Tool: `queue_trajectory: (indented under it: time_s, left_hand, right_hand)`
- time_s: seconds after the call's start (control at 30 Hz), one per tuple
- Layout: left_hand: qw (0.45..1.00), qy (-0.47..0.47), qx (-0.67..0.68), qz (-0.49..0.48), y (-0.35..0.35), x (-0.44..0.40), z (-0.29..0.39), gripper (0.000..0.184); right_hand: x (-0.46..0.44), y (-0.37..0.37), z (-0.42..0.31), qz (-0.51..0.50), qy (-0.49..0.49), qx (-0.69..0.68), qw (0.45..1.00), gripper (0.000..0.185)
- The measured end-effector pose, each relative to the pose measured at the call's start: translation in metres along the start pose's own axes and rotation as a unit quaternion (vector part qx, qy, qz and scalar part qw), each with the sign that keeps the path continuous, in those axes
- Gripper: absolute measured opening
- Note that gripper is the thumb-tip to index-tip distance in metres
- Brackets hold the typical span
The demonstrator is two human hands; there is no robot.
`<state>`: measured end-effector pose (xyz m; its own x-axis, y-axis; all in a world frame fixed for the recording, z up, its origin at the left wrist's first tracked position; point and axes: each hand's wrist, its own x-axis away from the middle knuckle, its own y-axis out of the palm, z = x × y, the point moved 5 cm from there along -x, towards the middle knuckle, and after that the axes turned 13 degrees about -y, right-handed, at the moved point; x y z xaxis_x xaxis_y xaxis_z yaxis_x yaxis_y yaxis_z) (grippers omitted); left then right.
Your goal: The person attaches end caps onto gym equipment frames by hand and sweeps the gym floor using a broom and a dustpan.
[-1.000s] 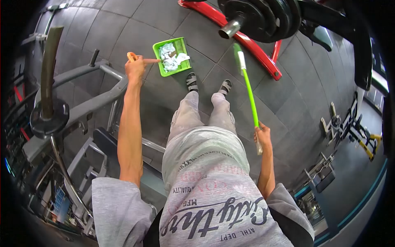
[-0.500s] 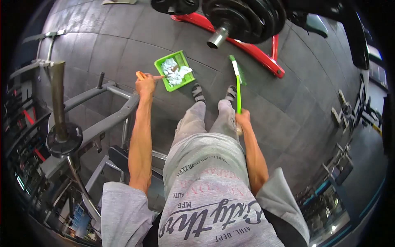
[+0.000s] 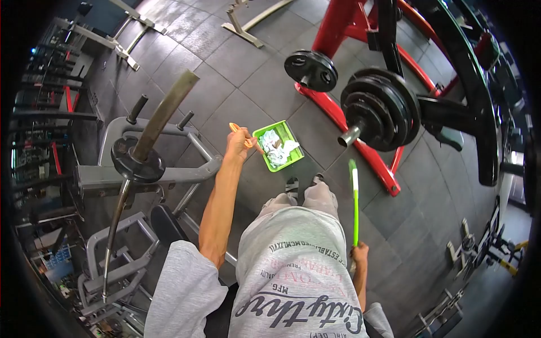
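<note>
Green pan [image 3: 285,135] at 12 o'clock from the person [image 3: 296,253]; crumpled white scraps [image 3: 273,152] inside, undersides hidden. Left hand [image 3: 238,145], 11 o'clock, closed round an orange grip [image 3: 233,128]; I cannot tell whether it joins the pan. Right hand [image 3: 359,252], 2 o'clock, gripping a green brush [image 3: 355,205]; bristles [image 3: 352,166] and lower end hard to make out. Sandals [image 3: 292,184] partly covered by trousers [image 3: 322,201].

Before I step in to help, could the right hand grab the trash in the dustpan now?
Probably not: the right hand grips the broom beside the body, well away from the trash in the green dustpan.
</note>
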<state>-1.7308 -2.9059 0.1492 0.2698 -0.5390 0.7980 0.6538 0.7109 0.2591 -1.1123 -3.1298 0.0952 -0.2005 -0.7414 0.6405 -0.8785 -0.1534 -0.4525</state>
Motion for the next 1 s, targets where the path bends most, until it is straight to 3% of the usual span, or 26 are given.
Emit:
queue_trajectory:
  time_s: [0.07, 0.1, 0.23, 0.3, 0.37, 0.7, 0.8, 0.9, 1.0]
  left_hand:
    - [0.999, 0.01, 0.029, 0.037, 0.02, 0.007, 0.014, 0.012]
    - [0.998, 0.013, 0.041, 0.055, 0.029, 0.007, 0.021, 0.008]
    - [0.995, 0.024, 0.08, 0.06, 0.054, -0.022, 0.04, 0.006]
    - [0.993, 0.036, 0.092, 0.063, 0.068, -0.042, 0.054, 0.008]
    - [0.992, 0.044, 0.102, 0.064, 0.084, -0.066, 0.075, 0.009]
    - [0.964, 0.054, 0.196, 0.174, 0.146, -0.156, 0.21, 0.009]
    - [0.96, 0.044, 0.236, 0.145, 0.125, -0.204, 0.238, 0.021]
    - [0.928, 0.04, 0.262, 0.263, 0.111, -0.219, 0.27, 0.024]
    - [0.913, 0.057, 0.285, 0.285, 0.086, -0.254, 0.296, 0.03]
  right_hand:
    - [0.004, 0.004, 0.0, 0.026, 0.013, 0.053, 0.998, 0.02]
    - [0.001, 0.008, 0.008, 0.041, 0.042, 0.053, 0.997, 0.031]
    - [-0.007, 0.03, 0.014, 0.058, 0.031, 0.074, 0.995, 0.04]
    - [-0.008, 0.038, 0.006, 0.054, 0.118, 0.084, 0.988, 0.046]
    - [-0.018, 0.044, -0.007, 0.056, 0.141, 0.085, 0.985, 0.044]
    - [-0.14, 0.031, -0.183, 0.049, 0.119, 0.024, 0.991, 0.038]
    - [-0.17, 0.018, -0.239, 0.046, 0.096, 0.01, 0.994, 0.036]
    - [-0.197, 0.006, -0.283, 0.049, 0.076, -0.006, 0.996, 0.034]
    - [-0.218, -0.002, -0.311, 0.05, 0.07, -0.015, 0.996, 0.032]
